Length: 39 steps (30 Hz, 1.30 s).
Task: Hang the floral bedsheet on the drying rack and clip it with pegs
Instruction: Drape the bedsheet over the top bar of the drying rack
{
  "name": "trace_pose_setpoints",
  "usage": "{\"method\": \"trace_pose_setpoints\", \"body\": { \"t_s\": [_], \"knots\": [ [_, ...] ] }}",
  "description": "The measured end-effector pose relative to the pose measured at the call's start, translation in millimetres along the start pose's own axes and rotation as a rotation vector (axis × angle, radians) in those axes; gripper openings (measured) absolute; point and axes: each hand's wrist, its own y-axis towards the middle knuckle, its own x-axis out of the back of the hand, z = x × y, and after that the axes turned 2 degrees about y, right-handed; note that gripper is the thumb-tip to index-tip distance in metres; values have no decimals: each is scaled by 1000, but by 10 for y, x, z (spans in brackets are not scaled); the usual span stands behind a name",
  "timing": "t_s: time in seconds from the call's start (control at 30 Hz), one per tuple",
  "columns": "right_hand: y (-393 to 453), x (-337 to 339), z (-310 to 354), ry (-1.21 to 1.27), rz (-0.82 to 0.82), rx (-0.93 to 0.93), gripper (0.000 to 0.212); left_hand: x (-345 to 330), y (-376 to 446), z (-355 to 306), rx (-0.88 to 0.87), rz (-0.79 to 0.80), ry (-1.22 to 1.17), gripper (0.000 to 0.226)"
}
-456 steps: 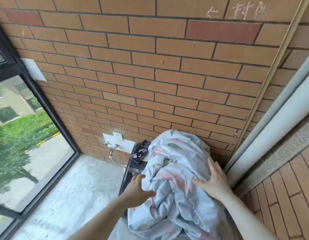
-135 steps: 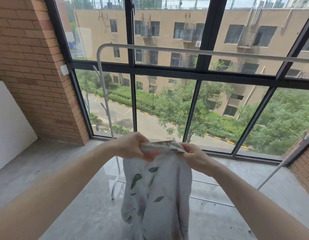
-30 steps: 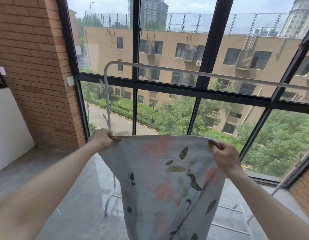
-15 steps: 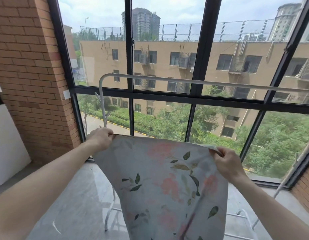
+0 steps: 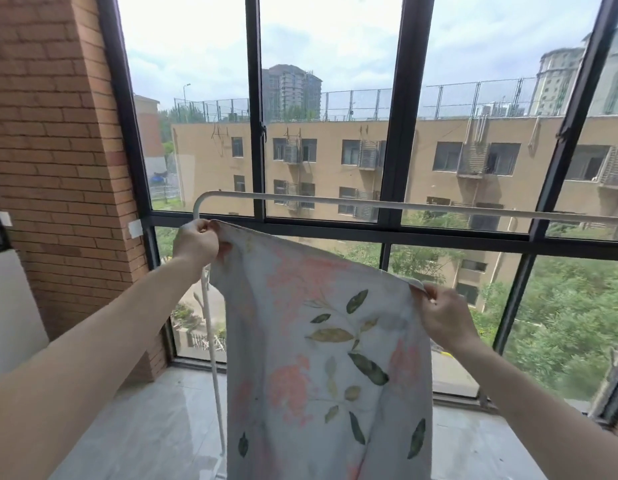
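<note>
Both hands pinch the sheet's (image 5: 321, 344) top edge: left hand (image 5: 196, 242) at the upper left corner, just below the rack's (image 5: 369, 204) rail, right hand (image 5: 442, 318) lower at the right corner. Sheet hangs between them, not on the rail. Beyond stand a black-framed window (image 5: 397, 133), brick wall (image 5: 51, 150) and grey floor (image 5: 155, 427). Sheet's lower part is cut off.

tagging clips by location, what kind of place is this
Probably an enclosed balcony or sunroom of an upper-floor flat: a brick wall, big dark-framed windows looking down on trees, and a white drying rack.
</note>
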Motion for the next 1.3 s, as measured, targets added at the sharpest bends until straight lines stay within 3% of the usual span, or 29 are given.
{"method": "trace_pose_setpoints", "body": {
  "t_s": [0.07,0.13,0.23,0.33,0.43,0.53,0.63,0.7,0.87,0.97,1.1,1.2,1.3],
  "knots": [
    [261,82,245,160,-49,28,30,28,98,-299,-79,-100,26,20],
    [596,187,525,319,-139,55,24,87,189,-598,-269,-207,140,14],
    [996,316,897,444,-251,134,21,206,240,-832,-569,-195,369,27],
    [1204,304,1046,419,-149,228,25,289,334,-857,-451,-230,529,24],
    [1286,165,872,343,-18,211,27,319,398,-686,-323,-164,628,20],
    [1359,-9,619,274,1,189,45,325,330,-484,-338,-162,724,23],
    [1396,-145,538,208,-17,198,49,350,432,-367,-376,-262,816,23],
    [1430,-227,567,207,4,181,45,384,538,-349,-375,-314,809,22],
    [1818,-530,821,497,-11,131,21,293,948,-581,-416,-425,585,14],
    [2200,-708,1177,601,-152,139,23,259,1414,-860,-491,-481,429,12],
    [2896,-965,1838,628,-419,293,26,396,2248,-1179,-578,-512,293,16],
    [3394,-1129,2373,530,-575,395,26,522,2940,-1407,-603,-513,242,25],
    [3755,-1149,2754,425,-679,436,28,554,3522,-1651,-580,-466,216,20]
  ]
}}
